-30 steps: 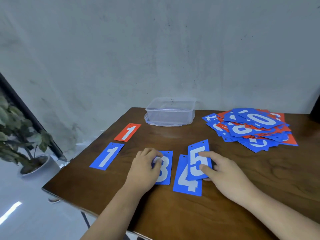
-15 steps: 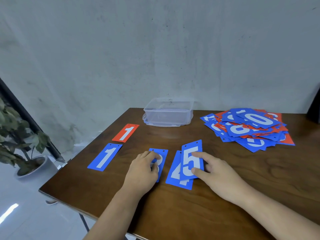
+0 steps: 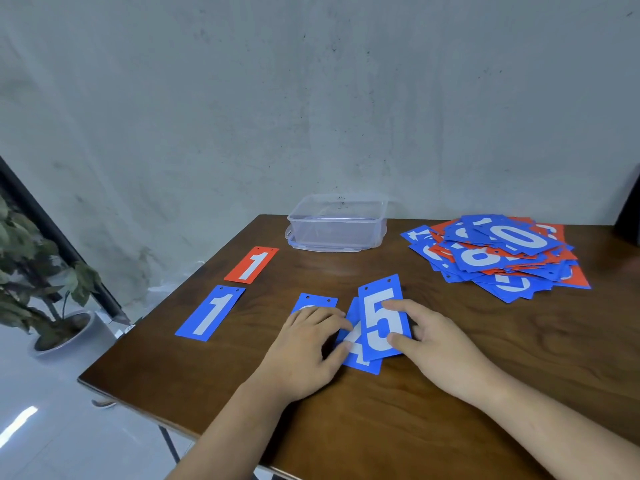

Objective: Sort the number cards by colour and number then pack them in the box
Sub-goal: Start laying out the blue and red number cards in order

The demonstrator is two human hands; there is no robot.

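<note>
The right hand [image 3: 440, 344] pinches the 5 card [image 3: 379, 317] by its right edge, atop the 4 card [image 3: 358, 360] between both hands. The left hand [image 3: 304, 344] presses a third card [image 3: 317, 302] flat, fingers loosely bent. The cards look thin, stiff, slick: best slid, then lifted by an edge.

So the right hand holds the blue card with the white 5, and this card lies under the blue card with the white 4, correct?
Not quite. In the head view the right hand holds the blue card with the white 5, but this card lies on top of the blue card with the white 4.
</note>
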